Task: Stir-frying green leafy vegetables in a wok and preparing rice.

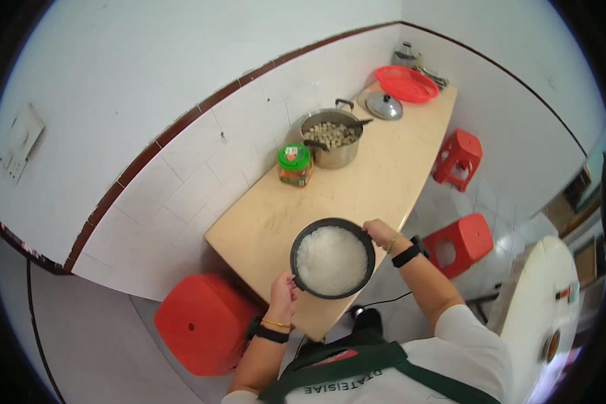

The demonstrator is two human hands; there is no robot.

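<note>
A round black pot [332, 258] filled with white rice is held between my two hands over the near end of a light wooden table [379, 177]. My left hand [284, 293] grips its handle at the lower left, and my right hand [380, 233] grips the one at the upper right. Whether the pot's base touches the table cannot be seen. Beyond it, a steel pot [336, 151] holds many small pale round pieces and a dark-handled utensil [359, 122]. A plastic jar with a green lid [295, 164] stands beside that pot.
Farther along the table lie a metal lid [385, 107] and a red plastic basket [407, 84]. A red stool [204, 323] stands at the left; two more red stools [459, 245] are at the right. A tiled wall [222, 151] borders the table. A cable [389, 300] crosses the floor.
</note>
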